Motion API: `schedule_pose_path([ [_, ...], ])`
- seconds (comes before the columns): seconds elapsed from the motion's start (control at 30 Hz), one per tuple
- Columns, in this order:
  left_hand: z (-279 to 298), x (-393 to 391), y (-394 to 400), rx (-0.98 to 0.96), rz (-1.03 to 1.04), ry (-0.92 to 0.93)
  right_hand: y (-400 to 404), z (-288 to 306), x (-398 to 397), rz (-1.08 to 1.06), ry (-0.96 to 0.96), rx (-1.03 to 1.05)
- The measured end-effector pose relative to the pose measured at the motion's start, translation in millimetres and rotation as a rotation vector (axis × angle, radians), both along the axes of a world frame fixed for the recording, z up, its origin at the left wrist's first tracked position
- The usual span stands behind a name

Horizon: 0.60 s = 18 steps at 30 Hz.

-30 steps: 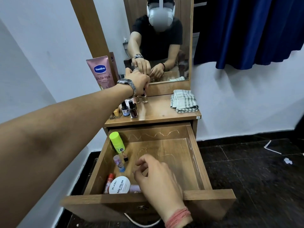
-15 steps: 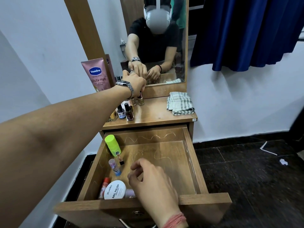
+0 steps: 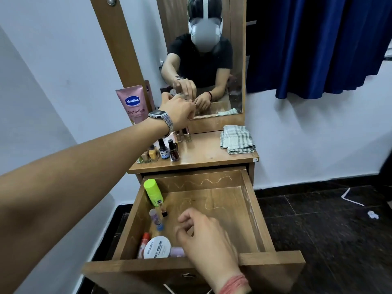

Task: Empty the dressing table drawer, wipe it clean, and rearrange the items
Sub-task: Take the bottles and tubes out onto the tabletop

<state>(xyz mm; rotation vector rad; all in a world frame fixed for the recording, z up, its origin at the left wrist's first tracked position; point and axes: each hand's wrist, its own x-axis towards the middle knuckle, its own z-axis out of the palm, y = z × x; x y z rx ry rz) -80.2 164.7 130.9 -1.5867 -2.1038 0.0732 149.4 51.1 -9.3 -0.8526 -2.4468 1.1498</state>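
The open wooden drawer (image 3: 252,211) holds a lime-green bottle (image 3: 152,193), a tiny dark-capped bottle (image 3: 163,210), a clear blue-capped tube (image 3: 157,218), a red-capped tube (image 3: 144,242), a white nail-polish tub (image 3: 157,247) and a lavender item (image 3: 177,251). My right hand (image 3: 205,238) hovers inside the drawer beside the tub, fingers curled; anything under them is hidden. My left hand (image 3: 178,111) reaches over the table top by the mirror, above two small bottles (image 3: 186,134), fingers curled round a small clear item that is mostly hidden.
Several nail polish bottles (image 3: 164,152) stand at the table top's left, with a pink Vaseline tube (image 3: 133,102) leaning behind them. A folded checked cloth (image 3: 236,139) lies at the right. A blue curtain (image 3: 318,39) hangs to the right. Paper scraps (image 3: 372,214) lie on the dark floor.
Both hands stay almost where they were: the left over the small bottles by the mirror, the right curled in the drawer. Only my view has shifted slightly.
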Motion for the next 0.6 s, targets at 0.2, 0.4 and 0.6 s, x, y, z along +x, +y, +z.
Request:
schedule_pose_path([
  [0.2, -2.6, 35.2, -61.9, 0.088, -0.175, -0.022, -1.8, -0.5, -0.4, -0.019, -0.003, 0.031],
  [0.4, -34.5, 44.7, -135.8, 0.010, -0.184, -0.098, -4.2, -2.0, 0.4, -0.079, 0.023, 0.030],
  [0.6, -56.9, 26.8, -176.3, -0.080, -0.052, -0.234, -4.1, -4.7, -1.3, -0.124, 0.044, 0.040],
])
